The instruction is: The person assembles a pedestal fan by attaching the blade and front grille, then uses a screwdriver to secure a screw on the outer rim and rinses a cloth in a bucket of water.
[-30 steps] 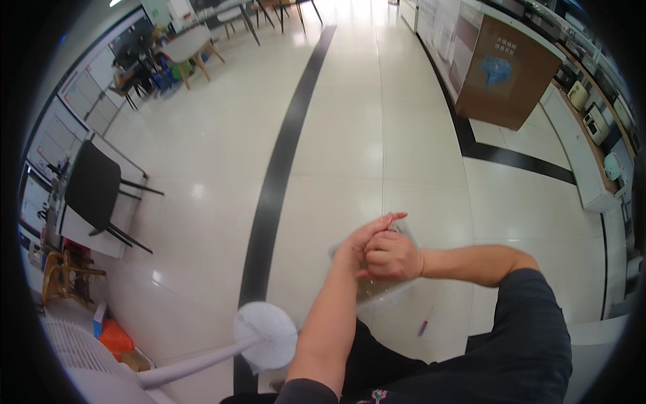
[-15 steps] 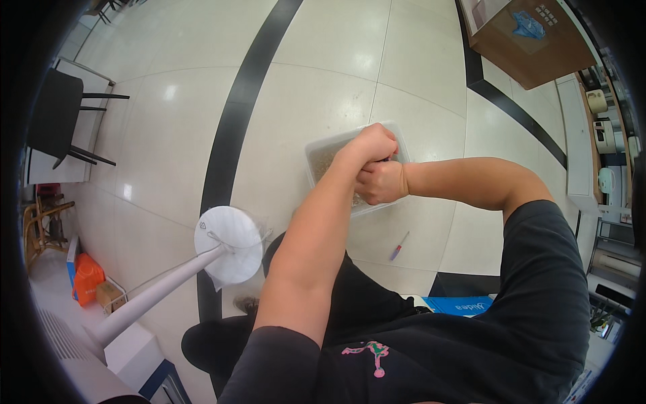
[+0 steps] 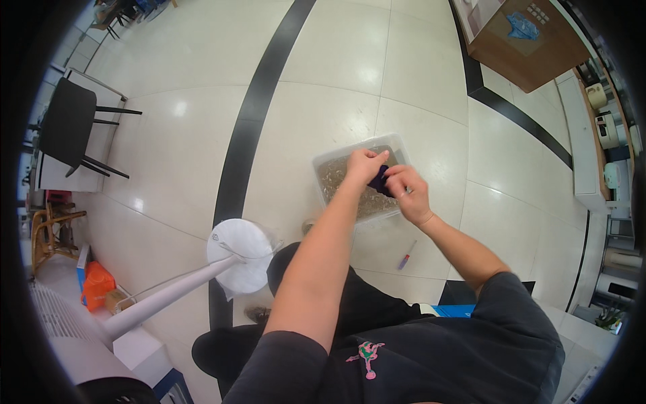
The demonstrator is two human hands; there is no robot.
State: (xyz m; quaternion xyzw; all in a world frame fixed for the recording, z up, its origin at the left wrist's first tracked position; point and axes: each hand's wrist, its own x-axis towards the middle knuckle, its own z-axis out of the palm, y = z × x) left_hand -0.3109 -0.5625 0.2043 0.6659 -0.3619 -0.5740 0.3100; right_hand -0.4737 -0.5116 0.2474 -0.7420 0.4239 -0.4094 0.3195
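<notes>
Both hands are above a translucent plastic tub [image 3: 318, 176] on the floor, which holds brownish, murky water with pale flecks or suds. A small, bunched dark purple cloth [image 3: 381, 183] stretches between them; its exact kind I cannot make out. My left hand [image 3: 364, 165] pinches its upper left end, thumb and fingers pressed together. On the right side, my right hand [image 3: 412, 196] has bent fingers closed at the cloth's other edge, partly covering it.
A small brush-like or screwdriver-like tool [image 3: 407, 256] lies on the tiles right of my legs. At left stands a pale fan [image 3: 161, 293] beside a white round base [image 3: 242, 256]. A dark chair [image 3: 70, 124] and a brown counter [image 3: 531, 44] are farther off.
My hands were clasped one over the other above the tub. Now they are apart, the right one lower and to the right, and the dark cloth shows between them.
</notes>
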